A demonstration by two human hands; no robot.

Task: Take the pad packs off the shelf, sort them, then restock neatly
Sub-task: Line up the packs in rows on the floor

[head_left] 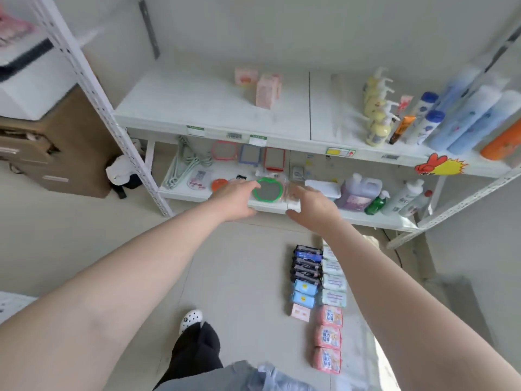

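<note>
I see both hands, left and right, reaching empty with fingers spread, the two pink packs standing upright on the shelf beyond them, the right hand a little nearer.

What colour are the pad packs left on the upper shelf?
Pink, both pad packs on the white upper shelf; head view.

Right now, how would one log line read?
hands: left, right open, reaching | shelf: two pink packs | floor: sorted packs
</note>
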